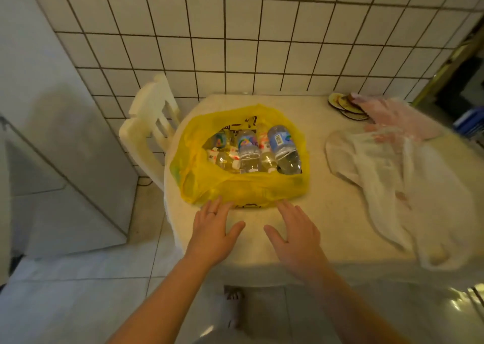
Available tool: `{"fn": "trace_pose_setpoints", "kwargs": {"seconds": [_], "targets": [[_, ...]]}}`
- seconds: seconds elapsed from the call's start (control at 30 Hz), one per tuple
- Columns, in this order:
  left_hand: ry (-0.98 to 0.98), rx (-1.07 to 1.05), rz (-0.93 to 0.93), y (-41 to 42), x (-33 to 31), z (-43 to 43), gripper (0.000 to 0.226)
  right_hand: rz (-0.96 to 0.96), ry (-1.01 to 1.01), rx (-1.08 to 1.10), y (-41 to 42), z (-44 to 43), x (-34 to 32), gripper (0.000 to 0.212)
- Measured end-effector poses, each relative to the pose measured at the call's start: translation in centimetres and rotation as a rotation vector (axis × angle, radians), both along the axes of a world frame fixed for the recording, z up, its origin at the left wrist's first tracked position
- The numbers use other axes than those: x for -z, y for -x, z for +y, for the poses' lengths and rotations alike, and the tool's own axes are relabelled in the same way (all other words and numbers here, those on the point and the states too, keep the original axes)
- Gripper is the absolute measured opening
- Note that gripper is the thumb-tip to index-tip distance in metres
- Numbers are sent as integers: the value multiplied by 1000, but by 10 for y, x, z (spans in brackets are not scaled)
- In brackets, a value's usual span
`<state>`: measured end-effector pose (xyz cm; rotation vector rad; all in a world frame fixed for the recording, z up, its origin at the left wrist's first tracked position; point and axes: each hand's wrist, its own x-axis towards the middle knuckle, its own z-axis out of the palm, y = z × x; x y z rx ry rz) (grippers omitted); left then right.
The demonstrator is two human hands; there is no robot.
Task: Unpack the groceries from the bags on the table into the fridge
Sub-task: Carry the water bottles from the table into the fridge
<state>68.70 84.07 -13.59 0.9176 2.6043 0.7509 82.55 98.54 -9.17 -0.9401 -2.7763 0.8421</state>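
Both the left hand (pixel 212 228) and right hand (pixel 296 236) hover with fingers spread and released at the near rim of the yellow bag (pixel 235 189), which lies gaping on the surface (pixel 327 213), its bottles (pixel 251 150) exposed, apparently ready for lifting out.

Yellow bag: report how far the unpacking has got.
Possibly done: the pale bags on the right lie flat, seemingly emptied. In hand: left hand and right hand, both open, at the near edge of the yellow bag, holding nothing. Left: several bottles lie inside.
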Motion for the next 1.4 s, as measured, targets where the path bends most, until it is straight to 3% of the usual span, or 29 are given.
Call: {"fn": "trace_pose_setpoints", "kwargs": {"seconds": [0.23, 0.43, 0.63, 0.83, 1.0, 1.27, 1.4], "targets": [[-113, 44, -92, 75, -6, 79, 67, 102, 2, 45, 75, 67, -12, 70], [-137, 52, -147, 143, -5, 142, 69, -35, -164, 74, 148, 114, -11, 65], [-111, -109, -286, 184, 1, 193, 78, -166, -266, 121, 190, 148, -2, 65], [-68, -203, -437, 218, 4, 223, 84, -293, -288, 129, 221, 178, 7, 84], [-91, -274, -586, 247, 41, 244, 123, -351, -216, 151, 238, 199, 9, 101], [-161, -392, -652, 234, 6, 238, 103, -133, -12, 167, 239, 211, -7, 92], [-391, -476, -634, 236, -6, 224, 92, 60, 68, 170, 235, 213, -36, 84]]}}
